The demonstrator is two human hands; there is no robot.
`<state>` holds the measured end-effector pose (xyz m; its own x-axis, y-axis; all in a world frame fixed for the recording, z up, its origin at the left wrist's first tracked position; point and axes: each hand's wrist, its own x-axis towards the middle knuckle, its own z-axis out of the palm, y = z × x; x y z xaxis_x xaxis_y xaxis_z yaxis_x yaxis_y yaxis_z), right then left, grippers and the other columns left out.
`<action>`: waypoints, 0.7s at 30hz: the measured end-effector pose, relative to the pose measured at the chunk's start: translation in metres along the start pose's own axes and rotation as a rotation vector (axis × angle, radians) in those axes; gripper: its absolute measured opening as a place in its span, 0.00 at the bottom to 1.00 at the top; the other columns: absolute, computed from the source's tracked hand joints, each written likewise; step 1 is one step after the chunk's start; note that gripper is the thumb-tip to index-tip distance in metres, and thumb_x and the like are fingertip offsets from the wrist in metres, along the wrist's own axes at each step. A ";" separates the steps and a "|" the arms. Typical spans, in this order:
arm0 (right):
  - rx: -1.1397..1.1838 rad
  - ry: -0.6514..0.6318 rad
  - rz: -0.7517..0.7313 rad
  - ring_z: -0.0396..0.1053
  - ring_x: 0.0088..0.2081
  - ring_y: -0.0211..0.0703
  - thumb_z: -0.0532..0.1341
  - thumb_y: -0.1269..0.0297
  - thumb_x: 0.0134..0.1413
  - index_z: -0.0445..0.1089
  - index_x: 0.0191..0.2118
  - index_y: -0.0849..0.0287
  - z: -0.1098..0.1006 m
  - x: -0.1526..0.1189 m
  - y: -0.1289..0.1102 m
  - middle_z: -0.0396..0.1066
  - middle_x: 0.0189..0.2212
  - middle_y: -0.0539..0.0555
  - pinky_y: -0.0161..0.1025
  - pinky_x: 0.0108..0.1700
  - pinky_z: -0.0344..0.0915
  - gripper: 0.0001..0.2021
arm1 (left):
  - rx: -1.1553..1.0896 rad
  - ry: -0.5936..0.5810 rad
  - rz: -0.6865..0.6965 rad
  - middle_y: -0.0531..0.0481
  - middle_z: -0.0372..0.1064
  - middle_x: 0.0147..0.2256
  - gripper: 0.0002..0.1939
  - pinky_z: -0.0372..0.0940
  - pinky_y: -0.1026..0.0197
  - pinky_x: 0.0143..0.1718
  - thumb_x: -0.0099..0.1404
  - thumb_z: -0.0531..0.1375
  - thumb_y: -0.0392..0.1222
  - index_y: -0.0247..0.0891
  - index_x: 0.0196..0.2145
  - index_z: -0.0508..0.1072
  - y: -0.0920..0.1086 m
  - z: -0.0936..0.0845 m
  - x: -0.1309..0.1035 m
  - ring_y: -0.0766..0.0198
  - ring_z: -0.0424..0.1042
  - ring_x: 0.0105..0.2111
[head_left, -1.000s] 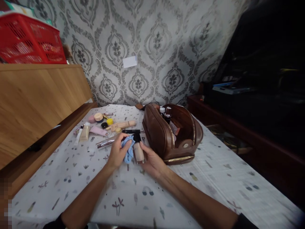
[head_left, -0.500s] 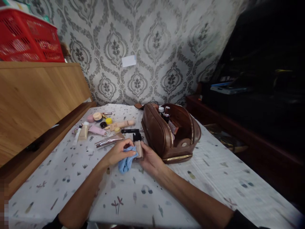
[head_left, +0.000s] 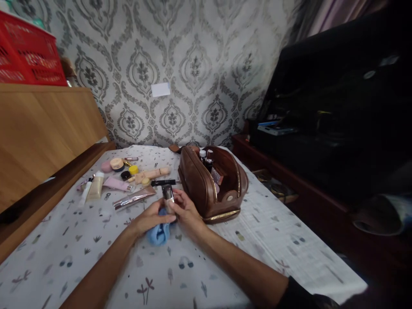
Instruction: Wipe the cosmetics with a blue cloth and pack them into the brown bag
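My right hand [head_left: 188, 214] has its fingers and thumb around a small foundation bottle [head_left: 168, 194] with a black cap, its thumb across the front. My left hand [head_left: 148, 222] is closed on a crumpled blue cloth [head_left: 157, 234], which hangs below the fingers and is pressed to the bottle's lower part. Both hands meet just above the patterned tablecloth [head_left: 106, 253]. Right behind them stands an open brown leather toiletry bag [head_left: 196, 180] with bottles and a glittery box [head_left: 217, 176] inside. A shiny rose-coloured tube [head_left: 133, 198] lies left of the bottle.
Several cosmetics lie to the left, among them a pink tube [head_left: 117, 184], a beige tube [head_left: 95, 186], a jar [head_left: 116, 163] and a black mascara-like stick [head_left: 163, 182]. A wooden cabinet [head_left: 48, 137] with a red basket [head_left: 32, 56] borders the left; a dark screen-like panel [head_left: 322, 107] rises at right.
The view has turned right, so everything sits further left. My right thumb has come across the front of the bottle, and the cloth has dropped lower against it.
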<state>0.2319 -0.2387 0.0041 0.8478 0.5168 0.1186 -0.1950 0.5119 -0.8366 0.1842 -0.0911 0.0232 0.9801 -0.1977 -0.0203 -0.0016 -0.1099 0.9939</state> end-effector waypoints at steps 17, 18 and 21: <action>-1.453 -0.518 -0.209 0.67 0.44 0.46 0.69 0.73 0.47 0.65 0.45 0.58 0.018 -0.003 -0.106 0.69 0.42 0.54 0.40 0.45 0.63 0.19 | 0.571 0.113 0.159 0.50 0.71 0.36 0.11 0.65 0.59 0.38 0.55 0.62 0.41 0.36 0.37 0.71 0.010 0.013 -0.002 0.59 0.68 0.35; -1.508 -0.560 -0.211 0.67 0.43 0.45 0.69 0.73 0.47 0.65 0.42 0.58 0.020 -0.003 -0.108 0.69 0.41 0.54 0.39 0.43 0.63 0.17 | 0.570 0.106 0.169 0.50 0.71 0.36 0.12 0.65 0.59 0.39 0.56 0.62 0.41 0.36 0.38 0.71 0.009 0.014 -0.002 0.59 0.68 0.36; -1.587 -0.677 -0.175 0.66 0.37 0.42 0.69 0.71 0.49 0.64 0.38 0.59 0.027 -0.002 -0.117 0.68 0.37 0.52 0.36 0.37 0.60 0.13 | 0.544 0.088 0.179 0.50 0.72 0.37 0.13 0.65 0.59 0.40 0.56 0.61 0.41 0.36 0.40 0.71 0.007 0.016 -0.002 0.60 0.68 0.36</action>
<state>0.2397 -0.2810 0.1167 0.3828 0.9189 0.0953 0.8565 -0.3143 -0.4095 0.1791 -0.1073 0.0281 0.9678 -0.1804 0.1754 -0.2483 -0.5713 0.7823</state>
